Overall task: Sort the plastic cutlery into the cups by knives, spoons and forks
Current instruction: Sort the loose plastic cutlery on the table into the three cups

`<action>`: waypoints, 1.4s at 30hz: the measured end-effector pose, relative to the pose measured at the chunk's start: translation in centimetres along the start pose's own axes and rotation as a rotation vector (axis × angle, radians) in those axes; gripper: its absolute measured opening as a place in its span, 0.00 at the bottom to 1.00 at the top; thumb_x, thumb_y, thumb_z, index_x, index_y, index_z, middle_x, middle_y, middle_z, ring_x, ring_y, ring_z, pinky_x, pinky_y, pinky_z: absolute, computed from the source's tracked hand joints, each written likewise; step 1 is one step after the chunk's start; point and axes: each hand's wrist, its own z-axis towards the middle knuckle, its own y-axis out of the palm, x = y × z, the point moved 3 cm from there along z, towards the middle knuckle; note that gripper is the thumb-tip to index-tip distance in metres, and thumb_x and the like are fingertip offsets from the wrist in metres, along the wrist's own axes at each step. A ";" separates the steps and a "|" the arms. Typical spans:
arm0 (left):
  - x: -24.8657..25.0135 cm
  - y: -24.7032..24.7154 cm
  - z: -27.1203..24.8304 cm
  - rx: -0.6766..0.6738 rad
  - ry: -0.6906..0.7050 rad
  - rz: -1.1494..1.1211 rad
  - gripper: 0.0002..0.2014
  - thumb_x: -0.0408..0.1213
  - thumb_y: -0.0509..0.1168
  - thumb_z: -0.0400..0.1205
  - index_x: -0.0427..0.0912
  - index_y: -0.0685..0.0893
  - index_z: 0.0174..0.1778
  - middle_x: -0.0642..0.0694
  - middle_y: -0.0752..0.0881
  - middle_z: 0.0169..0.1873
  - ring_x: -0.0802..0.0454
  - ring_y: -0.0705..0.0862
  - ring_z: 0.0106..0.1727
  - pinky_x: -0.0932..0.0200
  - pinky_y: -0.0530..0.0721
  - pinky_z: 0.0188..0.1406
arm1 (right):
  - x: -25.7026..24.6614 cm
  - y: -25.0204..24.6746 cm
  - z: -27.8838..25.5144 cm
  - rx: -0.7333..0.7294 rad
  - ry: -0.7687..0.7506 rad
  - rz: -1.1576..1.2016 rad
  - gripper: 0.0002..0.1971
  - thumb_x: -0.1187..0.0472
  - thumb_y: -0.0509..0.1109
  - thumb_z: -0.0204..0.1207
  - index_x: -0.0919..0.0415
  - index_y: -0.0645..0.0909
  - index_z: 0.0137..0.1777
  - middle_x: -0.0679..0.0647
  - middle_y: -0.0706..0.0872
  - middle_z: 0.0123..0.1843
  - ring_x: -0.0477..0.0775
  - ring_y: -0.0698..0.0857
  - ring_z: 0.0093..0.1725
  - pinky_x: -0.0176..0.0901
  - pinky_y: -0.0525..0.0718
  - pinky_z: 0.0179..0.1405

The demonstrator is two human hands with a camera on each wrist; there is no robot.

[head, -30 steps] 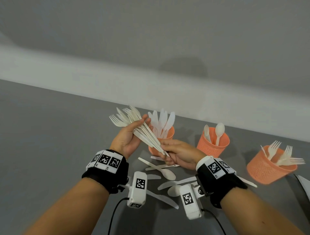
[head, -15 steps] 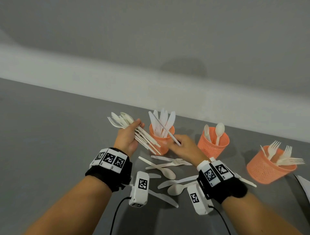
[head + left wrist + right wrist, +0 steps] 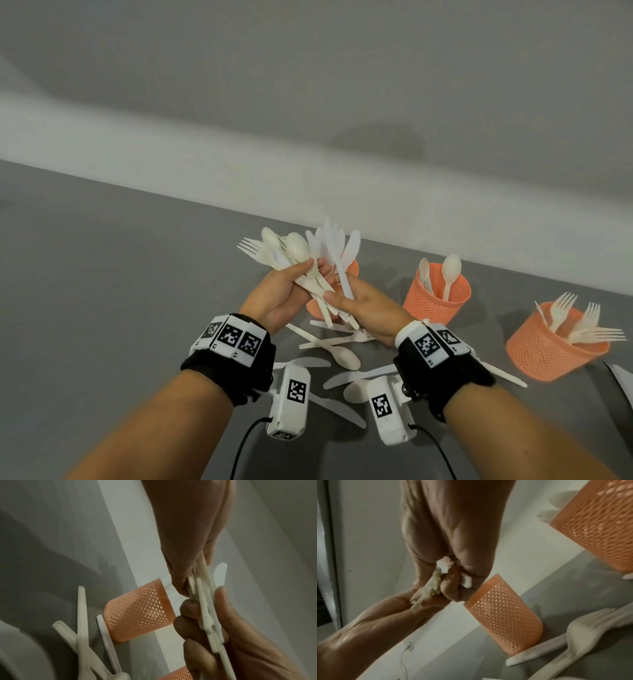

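My left hand grips a fanned bundle of cream forks and spoons above the table. My right hand meets it at the handle ends and pinches a white knife that stands up from the bundle. The right wrist view shows the knife's handle end between the curled fingers. Just behind both hands stands the knife cup, an orange mesh cup holding several knives. The spoon cup and the fork cup stand to the right.
Loose knives, spoons and a fork lie on the grey table under and between my wrists. A white wall runs close behind the cups. A white object's edge shows at the far right.
My right hand put a knife at the knife cup, then came back left to the bundle and took hold of another knife. The left hand turned the bundle more upright.
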 end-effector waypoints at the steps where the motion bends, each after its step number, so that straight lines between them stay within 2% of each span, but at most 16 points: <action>1: -0.1 0.2 -0.1 -0.016 -0.040 -0.045 0.12 0.30 0.54 0.85 0.28 0.80 0.54 0.35 0.88 0.46 0.44 0.89 0.48 0.51 0.87 0.52 | -0.1 0.0 -0.2 -0.007 0.023 0.038 0.11 0.62 0.61 0.82 0.64 0.72 0.62 0.71 0.81 0.61 0.57 0.85 0.55 0.29 0.84 0.33; 4: -0.1 0.6 -0.4 -0.083 -0.087 -0.113 0.15 0.26 0.50 0.82 0.27 0.79 0.58 0.32 0.88 0.51 0.41 0.89 0.50 0.50 0.88 0.51 | -0.3 0.1 -0.4 -0.006 0.040 0.092 0.10 0.62 0.59 0.83 0.62 0.73 0.62 0.58 0.82 0.47 0.38 0.85 0.36 0.26 0.80 0.26; 6: -0.2 0.4 -0.2 -0.062 -0.062 -0.081 0.14 0.23 0.50 0.81 0.28 0.80 0.54 0.34 0.88 0.47 0.42 0.89 0.50 0.49 0.86 0.56 | 0.0 -0.1 0.1 0.035 0.018 0.014 0.12 0.60 0.60 0.83 0.63 0.74 0.64 0.58 0.84 0.55 0.43 0.87 0.49 0.36 0.87 0.45; 8: -0.3 0.1 0.0 -0.033 -0.016 0.002 0.10 0.21 0.52 0.80 0.30 0.78 0.49 0.37 0.87 0.42 0.43 0.88 0.49 0.48 0.83 0.59 | -0.3 -0.4 0.4 0.186 -0.059 -0.180 0.09 0.57 0.63 0.81 0.60 0.79 0.56 0.60 0.85 0.58 0.56 0.85 0.59 0.52 0.82 0.63; 10: -0.5 0.0 0.2 -0.021 0.034 0.104 0.10 0.18 0.56 0.78 0.29 0.78 0.50 0.35 0.84 0.44 0.40 0.85 0.52 0.47 0.84 0.58 | -1.2 -0.7 0.5 0.390 -0.164 -0.209 0.04 0.59 0.68 0.77 0.56 0.79 0.41 0.60 0.88 0.46 0.60 0.87 0.51 0.54 0.84 0.59; 12: -0.8 0.1 0.2 -0.011 0.066 0.229 0.12 0.17 0.58 0.77 0.28 0.80 0.53 0.30 0.82 0.49 0.37 0.83 0.53 0.46 0.82 0.56 | -2.6 -0.5 0.6 0.469 -0.252 -0.181 0.07 0.64 0.71 0.74 0.53 0.79 0.37 0.52 0.87 0.33 0.55 0.87 0.38 0.48 0.86 0.49; 16: -1.5 1.3 -0.3 -0.105 0.072 0.403 0.14 0.20 0.59 0.70 0.36 0.87 0.43 0.28 0.75 0.48 0.32 0.73 0.50 0.41 0.71 0.49 | -3.7 0.7 1.7 0.359 -0.233 -0.337 0.08 0.61 0.74 0.72 0.55 0.86 0.51 0.51 0.85 0.35 0.51 0.85 0.40 0.41 0.84 0.52; 18: -1.6 1.7 -0.6 -0.137 0.040 0.458 0.17 0.20 0.58 0.69 0.35 0.84 0.49 0.30 0.76 0.49 0.33 0.74 0.50 0.44 0.75 0.47 | -3.5 0.8 2.0 0.331 -0.179 -0.330 0.12 0.59 0.75 0.70 0.56 0.85 0.54 0.47 0.80 0.32 0.47 0.82 0.38 0.35 0.80 0.49; 21: -1.6 1.3 -0.7 -0.157 0.012 0.502 0.24 0.14 0.55 0.75 0.34 0.76 0.65 0.32 0.83 0.55 0.39 0.83 0.56 0.53 0.87 0.47 | -3.2 0.8 2.1 0.290 -0.116 -0.174 0.03 0.61 0.73 0.73 0.55 0.83 0.45 0.48 0.80 0.31 0.44 0.81 0.35 0.34 0.79 0.41; 23: -1.5 0.7 -0.7 -0.175 0.023 0.443 0.25 0.16 0.57 0.76 0.38 0.74 0.69 0.38 0.85 0.53 0.46 0.86 0.53 0.56 0.86 0.46 | -3.2 0.9 2.1 0.273 -0.083 -0.083 0.03 0.61 0.68 0.78 0.57 0.80 0.42 0.50 0.80 0.31 0.42 0.80 0.29 0.33 0.78 0.31; 25: -1.4 0.1 -0.7 -0.204 0.028 0.360 0.23 0.24 0.63 0.77 0.42 0.75 0.68 0.42 0.86 0.47 0.49 0.86 0.47 0.56 0.85 0.46 | -3.5 0.8 2.1 0.271 -0.073 0.036 0.06 0.62 0.61 0.82 0.58 0.76 0.43 0.49 0.76 0.28 0.38 0.75 0.19 0.29 0.72 0.17; 27: -1.3 0.1 -1.0 -0.220 0.025 0.315 0.14 0.29 0.64 0.79 0.40 0.79 0.61 0.46 0.87 0.39 0.53 0.84 0.38 0.58 0.84 0.41 | -3.8 0.3 2.3 0.280 -0.068 0.105 0.06 0.62 0.56 0.84 0.59 0.73 0.47 0.50 0.70 0.26 0.39 0.69 0.15 0.29 0.66 0.13; 30: -1.3 0.5 -1.3 -0.210 0.053 0.344 0.08 0.34 0.57 0.83 0.39 0.81 0.51 0.50 0.87 0.31 0.57 0.82 0.29 0.62 0.83 0.35 | -3.9 -0.2 2.5 0.261 -0.056 0.143 0.07 0.60 0.53 0.86 0.59 0.71 0.49 0.51 0.65 0.25 0.44 0.64 0.19 0.31 0.63 0.15; 34: -0.9 0.2 -1.1 -0.120 0.041 0.310 0.11 0.34 0.54 0.85 0.37 0.81 0.46 0.47 0.84 0.26 0.54 0.81 0.24 0.63 0.81 0.22 | -4.6 -1.6 2.5 0.398 -0.093 0.090 0.09 0.58 0.52 0.86 0.59 0.72 0.49 0.53 0.73 0.28 0.48 0.69 0.20 0.34 0.68 0.17; 39: -0.4 -1.9 -0.1 -0.082 0.042 0.271 0.09 0.38 0.67 0.78 0.39 0.78 0.34 0.46 0.72 0.24 0.53 0.73 0.25 0.62 0.79 0.28 | -7.1 -5.1 2.7 0.753 -0.362 0.013 0.08 0.62 0.50 0.86 0.57 0.67 0.46 0.53 0.76 0.35 0.46 0.74 0.28 0.32 0.77 0.27; 42: -0.2 -2.5 0.0 -0.034 0.064 0.258 0.09 0.38 0.67 0.78 0.39 0.80 0.35 0.47 0.75 0.25 0.55 0.74 0.25 0.62 0.79 0.29 | -6.5 -5.1 3.6 0.788 -0.385 -0.081 0.09 0.60 0.50 0.85 0.51 0.66 0.44 0.50 0.74 0.35 0.45 0.75 0.31 0.36 0.77 0.32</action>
